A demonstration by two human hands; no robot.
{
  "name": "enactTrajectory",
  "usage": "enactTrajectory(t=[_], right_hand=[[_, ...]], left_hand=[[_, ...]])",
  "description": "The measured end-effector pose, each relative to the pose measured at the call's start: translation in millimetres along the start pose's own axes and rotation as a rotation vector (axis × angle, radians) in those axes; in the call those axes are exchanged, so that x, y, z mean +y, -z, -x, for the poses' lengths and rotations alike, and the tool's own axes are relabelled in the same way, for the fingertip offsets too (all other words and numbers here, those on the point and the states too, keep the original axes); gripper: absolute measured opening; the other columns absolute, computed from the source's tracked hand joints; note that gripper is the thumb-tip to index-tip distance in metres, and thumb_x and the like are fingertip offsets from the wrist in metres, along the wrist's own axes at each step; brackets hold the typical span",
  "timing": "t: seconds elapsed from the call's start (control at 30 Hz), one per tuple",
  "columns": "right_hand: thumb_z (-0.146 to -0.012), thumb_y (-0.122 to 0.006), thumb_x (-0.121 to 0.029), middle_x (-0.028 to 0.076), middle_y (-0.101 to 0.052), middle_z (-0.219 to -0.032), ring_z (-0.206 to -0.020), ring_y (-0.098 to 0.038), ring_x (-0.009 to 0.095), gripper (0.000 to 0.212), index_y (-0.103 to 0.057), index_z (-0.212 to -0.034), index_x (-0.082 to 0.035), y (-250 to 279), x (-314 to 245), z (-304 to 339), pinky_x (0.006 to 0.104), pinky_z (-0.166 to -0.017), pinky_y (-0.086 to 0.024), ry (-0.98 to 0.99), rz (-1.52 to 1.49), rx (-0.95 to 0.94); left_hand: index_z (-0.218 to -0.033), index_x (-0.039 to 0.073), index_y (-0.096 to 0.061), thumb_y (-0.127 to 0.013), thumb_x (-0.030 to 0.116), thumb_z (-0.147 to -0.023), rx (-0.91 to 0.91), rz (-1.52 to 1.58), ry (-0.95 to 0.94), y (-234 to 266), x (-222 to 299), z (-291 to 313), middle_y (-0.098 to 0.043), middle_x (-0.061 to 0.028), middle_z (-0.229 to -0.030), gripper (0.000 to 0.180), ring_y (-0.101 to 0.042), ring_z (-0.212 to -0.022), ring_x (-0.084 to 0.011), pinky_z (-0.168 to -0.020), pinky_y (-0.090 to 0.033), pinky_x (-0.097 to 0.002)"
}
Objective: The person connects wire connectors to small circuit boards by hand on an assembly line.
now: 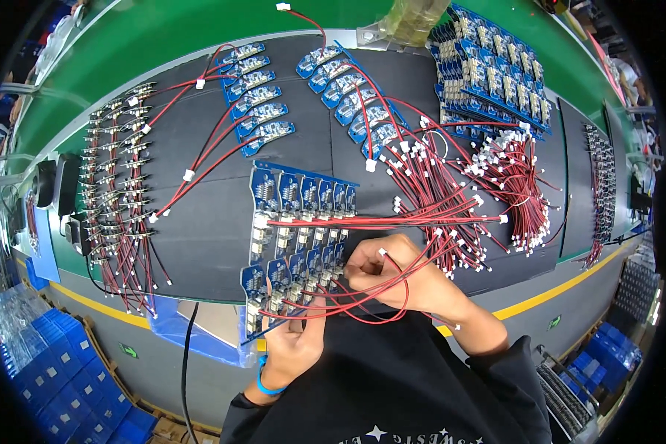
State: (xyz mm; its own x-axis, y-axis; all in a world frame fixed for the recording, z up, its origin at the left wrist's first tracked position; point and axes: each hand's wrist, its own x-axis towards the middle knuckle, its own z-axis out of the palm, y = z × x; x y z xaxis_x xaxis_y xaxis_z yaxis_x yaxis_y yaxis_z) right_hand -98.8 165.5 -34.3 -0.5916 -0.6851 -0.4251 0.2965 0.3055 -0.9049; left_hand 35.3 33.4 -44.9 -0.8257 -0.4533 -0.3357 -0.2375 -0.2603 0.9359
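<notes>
My left hand point(296, 344) grips the lower edge of a blue circuit board panel point(296, 251), which is tilted up in front of me. Repeated small boards with coils and white sockets make up the panel. Red-and-black cables point(377, 220) run from its sockets out to the right, in an upper and a lower row. At the panel's lower right edge, my right hand point(403, 277) has its fingers pinched together on a red-and-black cable; the fingertips partly hide its end. Several lower cables loop across this hand, and a white connector point(382, 252) lies over its fingers.
Loose red-and-black cables with white connectors point(522, 189) lie in heaps on the black mat point(192, 159). Stacked blue panels point(492, 70) stand at the back right. Two board strips point(255, 96) point(351, 100) with cables lie behind. Rows of small wired boards point(118, 177) fill the left.
</notes>
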Motion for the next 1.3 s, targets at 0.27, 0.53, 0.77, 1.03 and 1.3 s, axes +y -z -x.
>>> enactTrajectory(t=[0.27, 0.53, 0.77, 1.03, 1.3], right_hand=[[-0.078, -0.058, -0.005, 0.002, -0.052, -0.058, -0.049, -0.05, 0.006, 0.009, -0.055, -0.078, 0.003, -7, 1, 6, 0.021, -0.041, -0.035, -0.089, -0.158, -0.015], [-0.082, -0.061, -0.013, 0.003, -0.057, -0.062, -0.055, -0.056, 0.008, 0.016, -0.058, -0.078, 0.002, -6, 21, 3, 0.0224, -0.048, -0.045, -0.032, -0.174, -0.103], [-0.082, -0.059, -0.002, 0.007, -0.066, -0.084, -0.078, -0.062, 0.012, 0.013, -0.063, -0.093, 0.003, 16, 14, 30, 0.0216, -0.066, -0.05, 0.002, -0.271, -0.069], [-0.097, -0.038, -0.026, 0.011, -0.062, -0.096, -0.081, -0.061, 0.015, 0.038, -0.047, -0.12, 0.002, 30, -14, 37, 0.0261, -0.067, -0.05, 0.137, -0.294, 0.193], [-0.095, -0.044, -0.02, -0.006, -0.031, -0.064, -0.061, -0.028, 0.004, 0.026, -0.046, -0.074, -0.004, 0, 10, 11, 0.0234, -0.051, -0.026, 0.183, -0.142, 0.546]], left_hand=[[-0.111, -0.004, -0.049, -0.056, -0.011, -0.079, -0.05, -0.071, -0.012, 0, 1, -4, -0.059, -0.0096, -0.102, 0.033, -0.058, -0.093, -0.0153, -0.079, -0.047, -0.0252], [-0.116, -0.006, -0.044, -0.055, -0.011, -0.08, -0.048, 0.046, -0.075, -3, 2, -7, -0.057, -0.011, -0.105, 0.038, -0.057, -0.093, -0.0158, -0.078, -0.048, -0.0253], [-0.125, -0.005, -0.035, -0.059, -0.017, -0.071, -0.132, 0.211, 0.079, 32, 12, -21, -0.052, -0.019, -0.115, 0.06, -0.054, -0.105, -0.0286, -0.086, -0.048, -0.0386], [-0.131, -0.004, -0.033, -0.054, -0.013, -0.071, -0.461, 0.747, 0.285, 56, 22, -25, -0.053, -0.0164, -0.119, 0.064, -0.054, -0.108, -0.0236, -0.089, -0.044, -0.0342], [-0.126, -0.002, -0.042, -0.042, 0.013, -0.091, -0.479, 0.574, 0.411, 15, 8, -32, -0.053, -0.0118, -0.119, 0.038, -0.052, -0.107, -0.0198, -0.095, -0.038, -0.0318]])
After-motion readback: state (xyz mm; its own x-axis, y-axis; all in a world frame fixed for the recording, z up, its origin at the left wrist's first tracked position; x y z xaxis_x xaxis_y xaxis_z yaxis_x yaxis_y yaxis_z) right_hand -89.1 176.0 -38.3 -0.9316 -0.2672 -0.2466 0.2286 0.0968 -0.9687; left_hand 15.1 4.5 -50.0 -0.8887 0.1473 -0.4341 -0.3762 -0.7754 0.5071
